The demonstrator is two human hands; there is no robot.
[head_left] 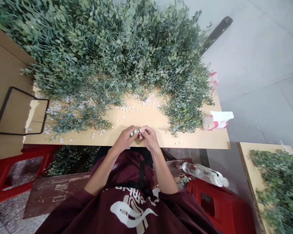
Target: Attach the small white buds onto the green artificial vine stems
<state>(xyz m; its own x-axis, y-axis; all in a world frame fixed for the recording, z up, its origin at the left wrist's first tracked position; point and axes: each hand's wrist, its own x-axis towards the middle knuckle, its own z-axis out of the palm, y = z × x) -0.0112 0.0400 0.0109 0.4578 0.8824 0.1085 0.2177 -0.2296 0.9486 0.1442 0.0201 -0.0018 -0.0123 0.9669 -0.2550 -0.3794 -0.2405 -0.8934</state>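
Both hands meet over the front edge of the wooden table [146, 117]. My left hand [125, 138] has its fingers closed around a few small pieces with white round ends [133, 132]. My right hand [148, 136] is pinched at a small white piece [140, 130], close against the fingertips of my left hand. Small white pieces [150, 100] lie scattered on the wood beyond the hands. Behind them rises a big heap of green artificial foliage [127, 48], with sprigs spreading forward at both sides.
A black wire frame [45, 117] stands at the left by cardboard [9, 74]. A tissue pack [213, 123] sits at the table's right end. Red stools [234, 208] flank me, with a clear bottle [202, 172] on the right. More foliage [283, 182] lies far right.
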